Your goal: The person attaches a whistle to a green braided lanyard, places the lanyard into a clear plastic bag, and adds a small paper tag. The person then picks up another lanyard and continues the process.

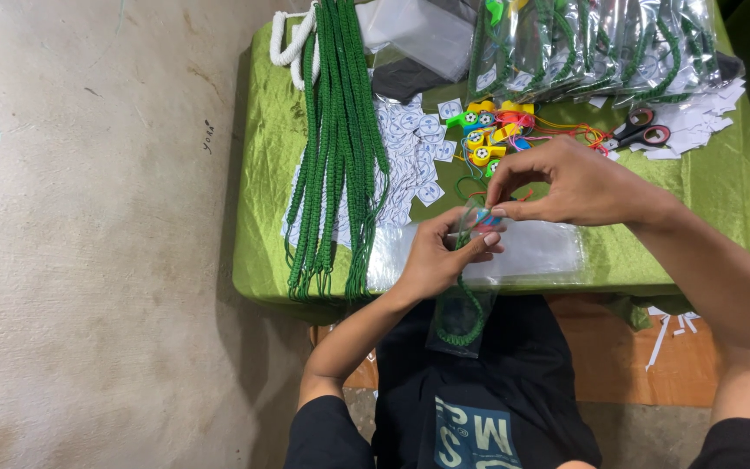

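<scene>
My left hand (440, 256) grips the top of a small clear plastic bag (460, 317) that hangs down over the table's front edge with a green braided cord (470, 328) inside. My right hand (566, 184) pinches at the bag's mouth, fingertips meeting the left thumb. A small coloured piece shows between the fingers; I cannot tell what it is. Just behind the hands lies a pile of colourful whistles (492, 130) with orange strings.
The low table has a green cloth (262, 174). A bundle of green braided cords (336, 148) lies at the left, small white stickers (410, 156) beside it. Filled clear bags (592, 43) stack at the back, scissors (640, 128) and paper scraps (696, 122) at the right. Flat clear bags (531, 252) lie under my hands.
</scene>
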